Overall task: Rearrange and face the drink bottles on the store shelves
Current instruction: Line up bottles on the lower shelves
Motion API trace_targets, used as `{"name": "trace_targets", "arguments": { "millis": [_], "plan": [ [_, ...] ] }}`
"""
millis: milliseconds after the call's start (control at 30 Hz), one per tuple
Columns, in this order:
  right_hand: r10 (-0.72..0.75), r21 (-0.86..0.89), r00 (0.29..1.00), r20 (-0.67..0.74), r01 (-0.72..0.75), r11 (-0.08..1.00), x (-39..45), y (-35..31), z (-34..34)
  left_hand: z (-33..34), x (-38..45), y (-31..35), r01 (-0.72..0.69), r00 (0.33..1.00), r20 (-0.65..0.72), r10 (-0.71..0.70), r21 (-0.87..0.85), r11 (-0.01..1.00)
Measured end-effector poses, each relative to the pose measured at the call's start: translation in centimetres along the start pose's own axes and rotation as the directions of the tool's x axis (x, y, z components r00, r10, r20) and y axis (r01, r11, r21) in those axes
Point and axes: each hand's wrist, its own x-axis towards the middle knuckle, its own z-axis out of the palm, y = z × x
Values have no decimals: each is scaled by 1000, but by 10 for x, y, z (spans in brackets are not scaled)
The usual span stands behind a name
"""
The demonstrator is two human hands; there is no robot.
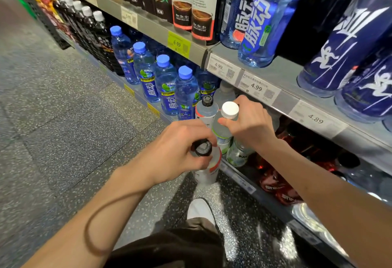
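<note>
Left hand (180, 151) is gripping a black-capped clear plastic bottle with a red band (206, 162) by its neck, fingers curled round it, out in front of the lower shelf edge (239, 177). Right hand (248, 122) is pinching a white-capped clear bottle (225, 123) just below the cap, over the lower shelf. Blue-capped blue bottles (165, 81) are standing far left.

We read shelf-edge price tags: yellow tag (177, 44) at 11 o'clock, 6.99; white tags (223, 69) (257, 87) 4.99; tag (315, 118) at 3 o'clock, 4.89.
</note>
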Motion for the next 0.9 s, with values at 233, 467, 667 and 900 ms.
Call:
{"name": "trace_targets", "arguments": {
  "millis": [233, 467, 667, 900],
  "plan": [
    [199, 76, 976, 89, -206, 976, 13, 11, 1, -2, 1, 2, 33, 996, -83, -34, -14, 999],
    [234, 18, 959, 161, -240, 971, 12, 22, -6, -3, 0, -4, 64, 995, -79, -64, -6, 998],
    [224, -19, 964, 147, -223, 975, 9, 16, -4, -2, 2, -5, 76, 996, -56, -76, 8, 997],
    [174, -123, 969, 173, -154, 980, 11, -3, -5, -1, 3, -4, 73, 997, -23, -73, 13, 997]
  ]
}}
